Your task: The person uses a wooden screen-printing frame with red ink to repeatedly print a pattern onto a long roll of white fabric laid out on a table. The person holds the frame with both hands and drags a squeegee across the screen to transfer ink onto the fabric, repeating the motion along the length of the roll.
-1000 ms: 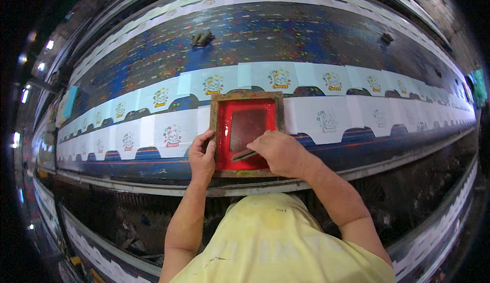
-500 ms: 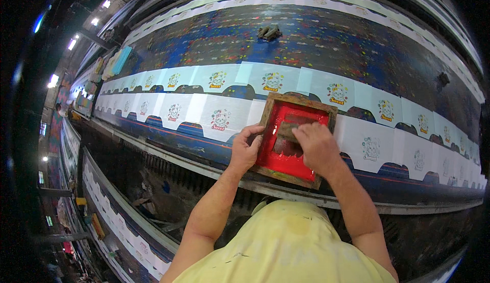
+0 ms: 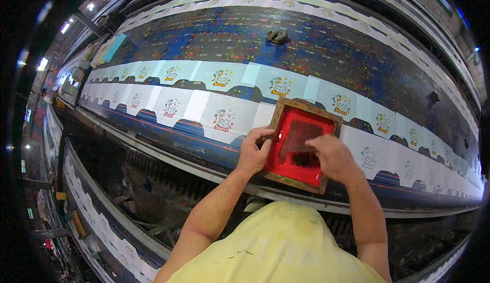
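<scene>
A wooden-framed printing screen (image 3: 310, 107) lies on the near row of white fabric pieces, with red ink (image 3: 278, 164) spread around its mesh. My left hand (image 3: 252, 152) is closed on the frame's left side, thumb near the inner edge. Inside the frame my right hand (image 3: 334, 158), smeared by motion, grips a squeegee (image 3: 300, 149), which is blurred against the dark middle of the mesh. To the left, a white piece (image 3: 223, 118) carries a cartoon print with red lettering. On the right, another piece (image 3: 370, 152) shows a grey outline print. The fabric under the screen is hidden.
Behind, a second row of pale blue pieces (image 3: 224, 76) bears coloured prints. A dark bundle (image 3: 277, 37) sits on the ink-spotted table (image 3: 204, 32). The table's front rail (image 3: 204, 173) runs before me. Folded cloths (image 3: 113, 48) lie at the far left; another printing table (image 3: 97, 201) stands lower left.
The squeegee has shifted within the frame and is now blurred, with my right hand moving. My left hand keeps hold of the frame. The whole view has turned slightly.
</scene>
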`<state>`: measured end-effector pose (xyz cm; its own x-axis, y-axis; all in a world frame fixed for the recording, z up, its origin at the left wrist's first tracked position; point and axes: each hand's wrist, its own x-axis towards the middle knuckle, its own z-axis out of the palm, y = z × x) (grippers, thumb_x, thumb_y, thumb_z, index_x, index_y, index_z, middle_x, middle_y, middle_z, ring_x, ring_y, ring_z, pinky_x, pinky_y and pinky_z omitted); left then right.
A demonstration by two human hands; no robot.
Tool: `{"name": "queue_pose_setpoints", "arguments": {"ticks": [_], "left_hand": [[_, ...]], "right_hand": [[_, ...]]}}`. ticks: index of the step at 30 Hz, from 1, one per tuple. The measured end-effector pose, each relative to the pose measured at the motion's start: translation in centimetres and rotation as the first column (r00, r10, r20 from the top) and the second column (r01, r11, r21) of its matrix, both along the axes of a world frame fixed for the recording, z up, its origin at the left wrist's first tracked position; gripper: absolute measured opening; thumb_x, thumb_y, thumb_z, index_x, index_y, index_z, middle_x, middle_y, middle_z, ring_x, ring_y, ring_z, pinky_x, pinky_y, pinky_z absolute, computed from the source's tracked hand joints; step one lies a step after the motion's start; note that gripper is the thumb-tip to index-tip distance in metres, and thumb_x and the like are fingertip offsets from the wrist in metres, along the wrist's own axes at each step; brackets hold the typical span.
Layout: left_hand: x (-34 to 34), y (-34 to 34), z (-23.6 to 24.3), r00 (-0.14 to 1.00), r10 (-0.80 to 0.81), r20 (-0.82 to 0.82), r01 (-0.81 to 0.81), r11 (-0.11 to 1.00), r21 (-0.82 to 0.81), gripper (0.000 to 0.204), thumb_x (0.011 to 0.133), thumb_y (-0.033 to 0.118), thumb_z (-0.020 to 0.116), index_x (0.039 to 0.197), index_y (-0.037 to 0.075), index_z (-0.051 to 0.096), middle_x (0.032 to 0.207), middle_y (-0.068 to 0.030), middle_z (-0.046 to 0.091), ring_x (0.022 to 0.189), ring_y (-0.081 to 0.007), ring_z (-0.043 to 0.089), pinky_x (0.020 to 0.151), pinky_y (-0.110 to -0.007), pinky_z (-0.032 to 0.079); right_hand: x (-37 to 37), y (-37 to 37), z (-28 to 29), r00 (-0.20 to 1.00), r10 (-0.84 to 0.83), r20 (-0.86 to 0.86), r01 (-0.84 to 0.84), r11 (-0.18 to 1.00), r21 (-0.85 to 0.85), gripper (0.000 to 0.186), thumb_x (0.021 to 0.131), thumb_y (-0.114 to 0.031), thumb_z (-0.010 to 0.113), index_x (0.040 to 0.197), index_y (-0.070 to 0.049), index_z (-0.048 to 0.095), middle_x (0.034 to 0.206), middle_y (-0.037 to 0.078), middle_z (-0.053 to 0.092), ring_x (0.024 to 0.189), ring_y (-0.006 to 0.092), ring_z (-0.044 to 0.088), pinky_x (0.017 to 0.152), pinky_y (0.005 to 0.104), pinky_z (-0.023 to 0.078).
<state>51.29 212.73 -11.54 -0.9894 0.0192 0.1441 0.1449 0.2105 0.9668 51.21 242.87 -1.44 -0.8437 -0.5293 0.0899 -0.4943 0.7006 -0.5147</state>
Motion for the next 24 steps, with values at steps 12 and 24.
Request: {"name": "queue_pose_setpoints", "arguments": {"ticks": [12,24], "left_hand": [[0.3,0.4,0.7,0.998,0.062,-0.031,-0.062,0.998,0.005,0.035,0.100,-0.007,0.076,0.133,0.004,0.078,0.152,-0.0220,0.073,0.146,-0.0339,0.068,0.124,-0.043,0.051],[0.5,-0.3,-0.2,0.990,-0.062,-0.126,0.039,0.983,-0.180,0.043,0.087,-0.003,0.079,0.129,0.006,0.081,0.157,-0.0270,0.068,0.148,-0.0415,0.065,0.126,-0.048,0.050]], "right_hand": [[2.3,-4.0,-1.7,0.967,-0.097,-0.236,0.120,0.989,0.087,0.053,0.087,0.001,0.071,0.138,-0.008,0.079,0.125,0.015,0.079,0.114,0.0378,0.073,0.104,0.0506,0.057],[11.6,-5.7,-1.6,0.981,-0.163,-0.101,0.159,0.986,-0.043,0.047,0.090,-0.013,0.085,0.137,-0.010,0.080,0.138,0.014,0.073,0.130,0.0376,0.068,0.111,0.0540,0.054]]}}
